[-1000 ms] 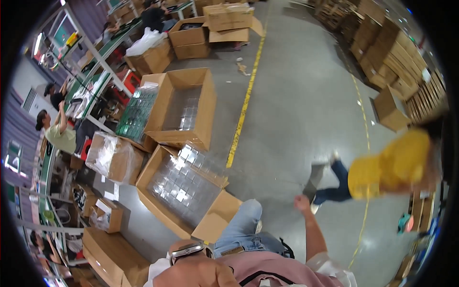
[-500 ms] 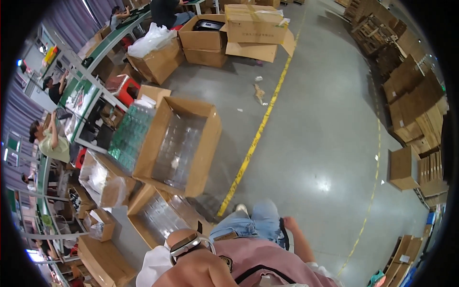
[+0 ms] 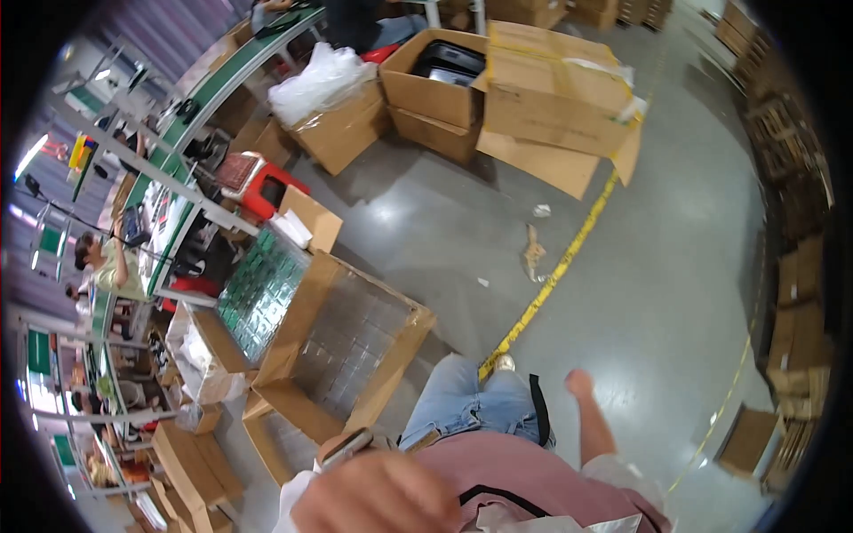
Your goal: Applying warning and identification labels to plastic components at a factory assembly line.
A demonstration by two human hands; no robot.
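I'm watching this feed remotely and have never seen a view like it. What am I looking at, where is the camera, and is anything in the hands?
There is no machine here. A person wears a wide fisheye camera on the head, looking down, so straight edges bend near the rim. At the bottom are their pink top and jeans. The left hand is blurred and close to the lens, with a wristwatch just above it; I cannot tell whether it holds anything. The right hand hangs at the side, closed, with nothing visible in it. Beside the left leg on the concrete floor stands an open cardboard box of clear trays. A yellow floor line runs past.
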